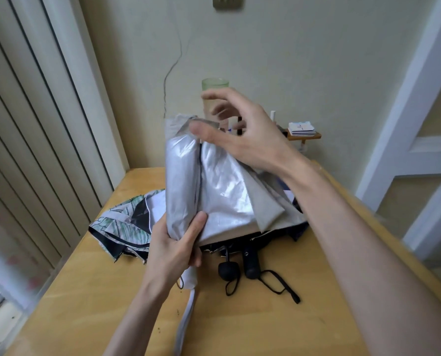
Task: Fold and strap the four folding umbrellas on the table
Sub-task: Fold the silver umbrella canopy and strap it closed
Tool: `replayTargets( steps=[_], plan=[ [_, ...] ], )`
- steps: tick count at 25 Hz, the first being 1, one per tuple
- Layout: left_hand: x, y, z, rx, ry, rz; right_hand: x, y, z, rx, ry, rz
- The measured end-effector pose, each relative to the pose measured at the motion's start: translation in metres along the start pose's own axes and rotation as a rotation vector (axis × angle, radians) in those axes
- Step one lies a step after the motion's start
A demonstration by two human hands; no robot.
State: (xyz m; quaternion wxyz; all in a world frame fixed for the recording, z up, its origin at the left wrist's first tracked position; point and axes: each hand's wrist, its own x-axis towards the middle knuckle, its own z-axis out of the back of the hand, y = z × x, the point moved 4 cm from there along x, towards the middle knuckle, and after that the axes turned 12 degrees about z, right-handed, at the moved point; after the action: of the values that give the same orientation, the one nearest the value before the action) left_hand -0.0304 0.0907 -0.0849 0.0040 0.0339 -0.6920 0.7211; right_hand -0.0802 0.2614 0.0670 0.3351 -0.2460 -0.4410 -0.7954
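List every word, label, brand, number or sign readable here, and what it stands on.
No text can be read in this frame.
On the stack of cards on the small wooden shelf: bluish print, too blurred to read.
On the black umbrella handle: a small pale mark, too small to read.
On the silver umbrella that the left hand grips: no print shows.

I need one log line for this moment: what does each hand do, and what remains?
left hand: grips silver umbrella, upright | right hand: relaxed, near its top | patterned umbrella: loose on table
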Motion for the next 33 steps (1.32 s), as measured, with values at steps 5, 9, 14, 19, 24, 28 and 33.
replayTargets(
  steps=[5, 9, 14, 19, 24, 28, 33],
  plan=[
    [0.007, 0.007, 0.013, -0.129, -0.112, 0.020, -0.058, -0.009, -0.001, -0.127, 0.102, -0.042],
    [0.007, 0.010, 0.020, -0.158, -0.133, 0.025, -0.077, -0.025, -0.006, -0.185, -0.059, -0.058],
    [0.008, 0.013, 0.029, -0.144, -0.125, 0.036, -0.093, -0.045, -0.006, -0.267, -0.224, -0.204],
    [0.011, 0.017, 0.036, -0.142, -0.108, 0.051, -0.101, -0.048, -0.006, -0.268, -0.054, -0.458],
    [0.012, 0.021, 0.041, -0.142, -0.108, 0.050, -0.101, -0.051, 0.008, -0.456, -0.257, -0.364],
    [0.016, 0.029, 0.048, -0.156, -0.072, 0.097, -0.102, -0.062, -0.003, 0.390, -0.188, -0.444],
    [0.019, 0.034, 0.052, -0.157, 0.030, 0.144, -0.102, -0.056, -0.015, 0.807, -0.132, -0.429]
  ],
)
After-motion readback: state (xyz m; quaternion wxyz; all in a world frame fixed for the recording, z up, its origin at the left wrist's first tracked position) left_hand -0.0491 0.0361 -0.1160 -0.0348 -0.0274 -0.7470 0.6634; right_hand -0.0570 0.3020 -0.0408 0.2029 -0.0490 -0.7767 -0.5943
